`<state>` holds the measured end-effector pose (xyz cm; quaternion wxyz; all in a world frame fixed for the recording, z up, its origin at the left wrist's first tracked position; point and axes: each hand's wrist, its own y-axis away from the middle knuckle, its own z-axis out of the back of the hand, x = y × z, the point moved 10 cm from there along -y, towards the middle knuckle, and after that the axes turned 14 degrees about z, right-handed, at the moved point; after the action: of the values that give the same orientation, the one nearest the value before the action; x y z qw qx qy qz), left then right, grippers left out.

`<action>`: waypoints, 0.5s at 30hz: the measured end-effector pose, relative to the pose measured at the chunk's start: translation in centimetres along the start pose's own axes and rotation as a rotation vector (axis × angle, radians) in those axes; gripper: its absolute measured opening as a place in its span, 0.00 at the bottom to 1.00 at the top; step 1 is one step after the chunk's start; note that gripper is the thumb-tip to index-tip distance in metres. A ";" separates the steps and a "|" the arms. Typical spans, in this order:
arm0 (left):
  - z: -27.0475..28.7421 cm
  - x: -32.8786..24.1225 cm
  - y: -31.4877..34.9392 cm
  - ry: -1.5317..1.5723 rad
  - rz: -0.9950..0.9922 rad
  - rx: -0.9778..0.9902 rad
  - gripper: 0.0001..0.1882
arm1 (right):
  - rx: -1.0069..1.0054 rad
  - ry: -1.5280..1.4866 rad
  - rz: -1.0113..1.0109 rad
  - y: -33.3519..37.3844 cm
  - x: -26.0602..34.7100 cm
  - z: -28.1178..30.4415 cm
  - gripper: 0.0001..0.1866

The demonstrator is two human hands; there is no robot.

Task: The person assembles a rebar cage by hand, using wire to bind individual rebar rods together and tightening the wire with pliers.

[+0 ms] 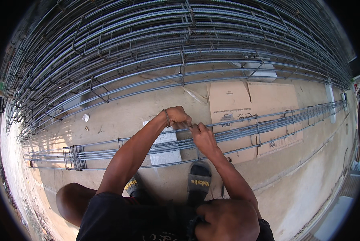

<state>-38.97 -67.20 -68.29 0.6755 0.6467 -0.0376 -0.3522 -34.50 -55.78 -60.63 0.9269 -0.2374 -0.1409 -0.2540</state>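
A long bundle of ribbed steel rebars [236, 133] runs across in front of me, with square stirrups [257, 130] set around it at intervals. My left hand [178, 116] is closed at the far bar of this bundle, its wrist bent over the top. Just right of it and slightly nearer, my right hand [204, 139] is pinched closed, its fingertips almost meeting the left ones. Whatever small thing lies between the fingers is hidden. Several stirrups [79, 157] are bunched together around the bars toward the left end.
Stacked rebar cages [148, 44] fill the far side. Flattened cardboard [228, 94] lies partly under the bundle at right. A pale block [166, 146] sits beneath the bars, and another white block [262, 73] lies under the stack. My sandalled feet [200, 176] are close to the near bar.
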 end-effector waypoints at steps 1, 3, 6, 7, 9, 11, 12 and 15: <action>0.0 -0.2 -0.2 0.001 -0.001 0.002 0.14 | 0.002 0.001 0.000 0.0 -0.1 0.0 0.08; -0.5 0.7 -0.6 0.071 0.070 0.123 0.13 | 0.061 -0.060 -0.160 0.0 -1.3 -0.9 0.07; -0.9 0.9 -0.7 0.108 0.078 0.145 0.11 | 0.038 -0.037 -0.105 -0.2 -0.7 -0.7 0.05; -1.3 0.7 -0.8 0.107 0.078 0.142 0.11 | 0.035 -0.037 -0.103 0.0 -0.8 -0.9 0.05; -1.8 -0.2 -0.5 0.056 0.075 0.087 0.10 | 0.008 0.053 -0.033 0.5 -0.2 -0.5 0.07; -2.0 -0.8 0.0 0.034 0.070 0.093 0.10 | 0.058 0.123 -0.031 1.0 0.1 -0.7 0.10; -2.1 -1.0 0.1 0.013 0.069 0.096 0.10 | 0.107 0.190 -0.028 1.1 0.3 -0.9 0.14; -0.6 0.5 -2.5 -0.133 0.024 0.044 0.12 | 0.124 0.170 0.012 0.8 1.5 -1.7 0.18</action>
<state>-39.33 -66.71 -70.80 0.6614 0.6359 -0.0981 -0.3854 -32.62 -56.66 -61.81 0.9500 -0.1580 -0.0760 -0.2583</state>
